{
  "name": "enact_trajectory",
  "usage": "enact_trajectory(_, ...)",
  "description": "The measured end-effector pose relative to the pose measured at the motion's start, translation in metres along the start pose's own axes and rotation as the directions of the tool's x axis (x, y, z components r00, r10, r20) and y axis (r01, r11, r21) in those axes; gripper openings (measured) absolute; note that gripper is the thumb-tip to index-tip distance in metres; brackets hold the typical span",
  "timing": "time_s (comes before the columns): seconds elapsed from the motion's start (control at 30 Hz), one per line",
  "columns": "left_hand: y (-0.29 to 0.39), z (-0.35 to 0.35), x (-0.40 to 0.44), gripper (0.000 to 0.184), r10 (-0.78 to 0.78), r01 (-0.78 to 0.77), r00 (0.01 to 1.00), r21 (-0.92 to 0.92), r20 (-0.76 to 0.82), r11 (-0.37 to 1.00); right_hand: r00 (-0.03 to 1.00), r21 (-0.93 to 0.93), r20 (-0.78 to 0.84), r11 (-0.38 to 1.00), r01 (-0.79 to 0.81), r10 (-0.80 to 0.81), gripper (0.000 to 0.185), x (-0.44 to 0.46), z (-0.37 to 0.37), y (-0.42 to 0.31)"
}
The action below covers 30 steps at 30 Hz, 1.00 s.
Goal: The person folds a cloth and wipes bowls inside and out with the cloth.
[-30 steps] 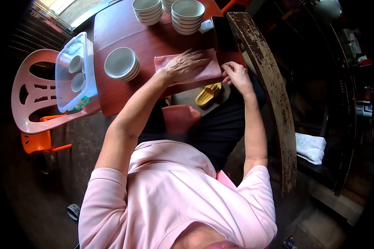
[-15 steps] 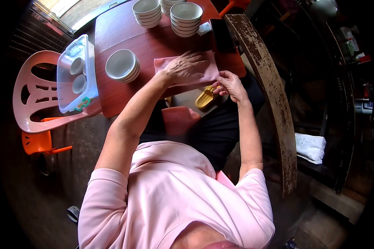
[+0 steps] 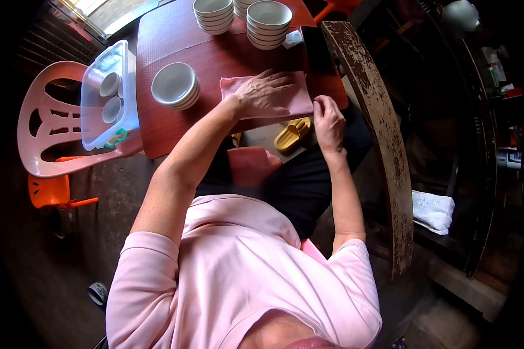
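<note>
A folded pink cloth (image 3: pixel 300 93) lies at the near edge of the red table (image 3: pixel 215 61). My left hand (image 3: pixel 266 93) rests flat on it, palm down with the fingers stretched out. At the cloth's right corner, the bent fingers and thumb of my right hand (image 3: pixel 329 123) are closed on its edge; the fingertips are partly hidden. A short stack of white bowls (image 3: pixel 174 85) stands left of the cloth.
Taller bowl stacks (image 3: pixel 269 24) stand farther back, beside a dark flat object (image 3: pixel 318 49). A clear plastic bin (image 3: pixel 93 131) with bowls sits on a pink chair (image 3: pixel 32 131) at the left. A worn wooden bench (image 3: pixel 381 122) runs along the right.
My right hand has turned more upright, its fingers curling in at the cloth's corner. My left hand stays flat on the cloth. The whole view has shifted slightly.
</note>
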<state>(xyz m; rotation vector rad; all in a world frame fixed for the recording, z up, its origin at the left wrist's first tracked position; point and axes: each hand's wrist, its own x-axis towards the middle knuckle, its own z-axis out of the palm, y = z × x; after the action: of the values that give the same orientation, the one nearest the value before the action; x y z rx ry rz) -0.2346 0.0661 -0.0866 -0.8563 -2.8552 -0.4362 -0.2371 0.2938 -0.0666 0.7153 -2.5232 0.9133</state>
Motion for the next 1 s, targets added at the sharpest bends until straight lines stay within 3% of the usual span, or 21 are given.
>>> enact_trajectory(0.07, 0.0, -0.002, 0.001, 0.076, 0.015, -0.015, 1.0, 0.006, 0.018, 1.0, 0.963, -0.033, -0.002, 0.962, 0.27, -0.271, 0.014, -0.009, 0.004, -0.004)
enact_trajectory(0.13, 0.001, -0.003, 0.001, 0.077, 0.016, -0.016, 1.0, 0.009, 0.025, 1.0, 0.898, -0.057, 0.123, 0.901, 0.431, -0.422, 0.018, -0.021, 0.008, -0.008)
enact_trajectory(0.3, 0.004, -0.005, -0.002, 0.074, -0.003, 0.003, 1.0, 0.002, 0.005, 1.0, 0.981, -0.261, 0.106, 0.947, 0.188, -0.165, 0.018, -0.032, 0.001, 0.01)
enact_trajectory(0.33, 0.004, -0.004, -0.002, 0.074, -0.004, 0.004, 1.0, -0.001, 0.004, 1.0, 0.988, -0.232, 0.062, 0.96, 0.155, -0.145, 0.02, -0.028, -0.006, 0.0)
enact_trajectory(0.4, 0.004, -0.006, -0.001, 0.074, 0.005, -0.005, 1.0, -0.005, 0.001, 1.0, 0.969, -0.101, -0.023, 0.965, 0.241, -0.245, 0.017, -0.019, -0.001, -0.008)
enact_trajectory(0.47, 0.007, -0.011, 0.001, 0.076, 0.024, -0.025, 0.999, 0.018, 0.031, 1.0, 0.9, 0.044, -0.041, 0.899, 0.435, -0.433, 0.024, -0.017, 0.014, -0.011)
enact_trajectory(0.53, 0.006, -0.013, 0.001, 0.077, 0.034, -0.034, 0.999, 0.023, 0.037, 0.999, 0.93, 0.058, 0.122, 0.938, 0.341, -0.345, 0.024, -0.021, 0.015, -0.016)
enact_trajectory(0.57, 0.003, -0.007, 0.0, 0.078, 0.034, -0.034, 0.999, 0.015, 0.027, 0.999, 0.94, 0.019, 0.109, 0.947, 0.322, -0.322, 0.023, -0.025, 0.025, -0.003)
enact_trajectory(0.67, 0.0, -0.002, -0.003, 0.08, 0.016, -0.016, 1.0, -0.017, 0.012, 1.0, 0.979, -0.037, 0.197, 0.998, 0.059, -0.051, 0.023, -0.009, 0.014, -0.012)
enact_trajectory(0.73, 0.0, -0.005, -0.002, 0.083, -0.001, 0.002, 1.0, -0.055, 0.007, 0.998, 0.989, 0.153, -0.02, 0.977, 0.148, -0.147, 0.026, 0.014, 0.023, -0.027)
enact_trajectory(0.8, 0.007, -0.015, -0.003, 0.089, -0.072, 0.076, 0.994, -0.048, 0.083, 0.996, 0.999, 0.508, 0.049, 0.86, -0.042, 0.019, 0.032, 0.03, 0.053, -0.028)
enact_trajectory(0.83, 0.011, -0.024, -0.004, 0.091, -0.059, 0.067, 0.996, -0.121, 0.071, 0.99, 0.973, 0.709, 0.186, 0.667, -0.23, 0.138, 0.039, 0.034, 0.065, -0.028)
enact_trajectory(0.87, 0.018, -0.034, -0.005, 0.091, -0.126, 0.139, 0.984, -0.103, 0.126, 0.985, 0.957, 0.769, 0.19, 0.572, -0.284, 0.22, 0.041, 0.038, 0.073, -0.025)
enact_trajectory(0.93, -0.005, 0.002, -0.007, 0.09, -0.038, 0.037, 0.999, -0.119, -0.009, 0.992, 0.9, 0.86, 0.243, 0.35, -0.373, 0.361, 0.045, 0.044, 0.089, -0.016)
enact_trajectory(0.97, -0.003, 0.001, -0.007, 0.09, -0.038, 0.036, 0.999, -0.077, -0.024, 0.996, 0.917, 0.908, 0.263, 0.243, -0.34, 0.298, 0.053, 0.045, 0.093, -0.002)
enact_trajectory(1.0, -0.003, -0.001, -0.006, 0.088, -0.031, 0.028, 0.999, -0.092, -0.034, 0.995, 0.93, 0.827, 0.193, 0.457, -0.326, 0.314, 0.05, 0.041, 0.09, -0.002)
